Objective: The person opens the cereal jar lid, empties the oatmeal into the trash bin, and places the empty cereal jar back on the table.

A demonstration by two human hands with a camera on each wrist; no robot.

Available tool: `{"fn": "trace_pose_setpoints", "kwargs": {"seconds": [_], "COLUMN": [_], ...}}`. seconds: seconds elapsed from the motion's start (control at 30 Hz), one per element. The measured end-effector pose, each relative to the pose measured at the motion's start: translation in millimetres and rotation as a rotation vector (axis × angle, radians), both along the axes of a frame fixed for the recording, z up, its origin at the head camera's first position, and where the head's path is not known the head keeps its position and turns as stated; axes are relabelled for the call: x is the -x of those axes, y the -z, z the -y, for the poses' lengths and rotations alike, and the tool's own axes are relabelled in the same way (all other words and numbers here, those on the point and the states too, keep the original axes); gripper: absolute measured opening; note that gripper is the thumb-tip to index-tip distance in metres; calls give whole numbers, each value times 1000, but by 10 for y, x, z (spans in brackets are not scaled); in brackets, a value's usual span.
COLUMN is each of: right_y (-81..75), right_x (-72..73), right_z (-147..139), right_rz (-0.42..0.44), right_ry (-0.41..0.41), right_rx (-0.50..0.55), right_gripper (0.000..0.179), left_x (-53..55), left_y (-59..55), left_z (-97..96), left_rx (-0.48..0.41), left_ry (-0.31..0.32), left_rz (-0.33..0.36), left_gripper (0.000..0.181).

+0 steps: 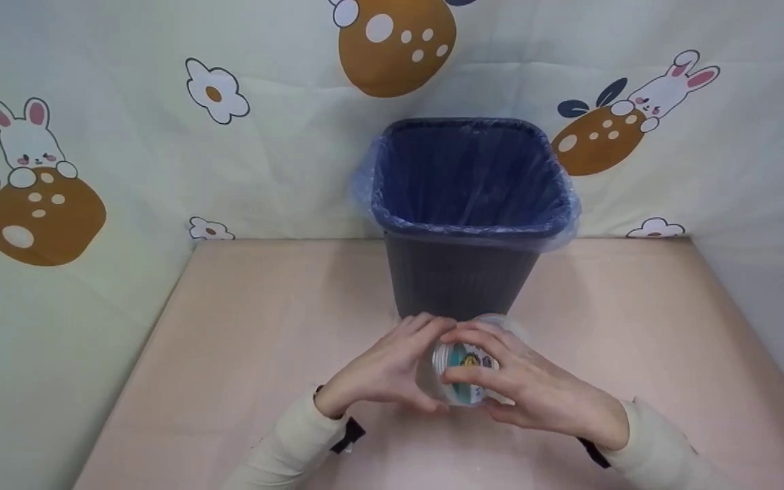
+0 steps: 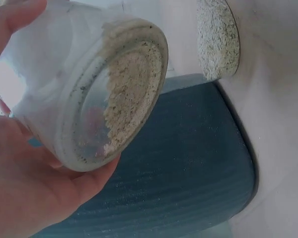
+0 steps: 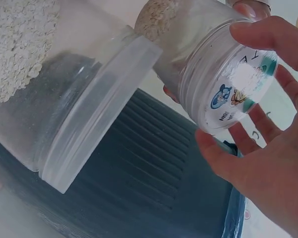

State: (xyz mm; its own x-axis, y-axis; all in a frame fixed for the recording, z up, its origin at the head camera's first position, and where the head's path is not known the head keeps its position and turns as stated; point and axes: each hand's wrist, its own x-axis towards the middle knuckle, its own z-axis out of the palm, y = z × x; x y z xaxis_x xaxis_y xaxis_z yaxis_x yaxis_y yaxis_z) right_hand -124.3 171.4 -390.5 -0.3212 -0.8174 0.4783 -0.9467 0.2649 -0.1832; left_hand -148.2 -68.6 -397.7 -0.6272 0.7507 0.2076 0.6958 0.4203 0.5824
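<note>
My left hand (image 1: pixel 392 367) grips the body of a clear plastic jar (image 2: pixel 59 74), fingers and thumb spread round its side. The jar is tilted, and beige flakes (image 2: pixel 131 94) lie against one side of its base in the left wrist view. My right hand (image 1: pixel 535 381) holds the jar's clear screw lid (image 3: pixel 241 87) by the rim, thumb on one side and fingers on the other. A sticker with teal patches and small cartoon figures shows on the lid. In the head view the right fingers partly cover the lid.
A larger clear jar of oat flakes (image 3: pixel 20 44) with a translucent lid (image 3: pixel 99 114) stands close by, mostly hidden behind my right hand in the head view. Just beyond stands a dark bin (image 1: pixel 460 279) lined with a blue bag (image 1: pixel 474 177). Printed cloth (image 1: pixel 283 170) surrounds the pink table (image 1: pixel 263 327).
</note>
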Motion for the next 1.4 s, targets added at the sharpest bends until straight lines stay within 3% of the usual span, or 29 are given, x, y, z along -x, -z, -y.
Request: {"fn": "trace_pose_setpoints", "kwargs": {"seconds": [0.33, 0.53, 0.67, 0.9, 1.1, 1.23, 1.4], "right_y": [28, -21, -71, -128, -186, -141, -3], "right_x": [11, 5, 33, 111, 178, 242, 374], "right_z": [19, -20, -109, -382, -721, -931, -1112], "right_rz": [-119, -235, -207, -141, -105, -94, 8], "right_ry": [-40, -13, 17, 91, 188, 249, 329], "right_rx": [-19, -43, -31, -27, -85, -126, -224], "right_gripper": [78, 62, 72, 77, 77, 80, 85], "left_x": [113, 164, 210, 242, 266, 295, 324], "left_y": [7, 16, 42, 93, 112, 137, 174], "left_z": [88, 207, 302, 413, 568, 696, 833], "left_rx": [-10, -70, -154, -188, -199, -213, -225], "left_ry": [108, 59, 43, -5, -53, -66, -95], "left_rz": [91, 209, 279, 307, 304, 292, 294], "left_gripper": [88, 83, 84, 84, 85, 82, 82]}}
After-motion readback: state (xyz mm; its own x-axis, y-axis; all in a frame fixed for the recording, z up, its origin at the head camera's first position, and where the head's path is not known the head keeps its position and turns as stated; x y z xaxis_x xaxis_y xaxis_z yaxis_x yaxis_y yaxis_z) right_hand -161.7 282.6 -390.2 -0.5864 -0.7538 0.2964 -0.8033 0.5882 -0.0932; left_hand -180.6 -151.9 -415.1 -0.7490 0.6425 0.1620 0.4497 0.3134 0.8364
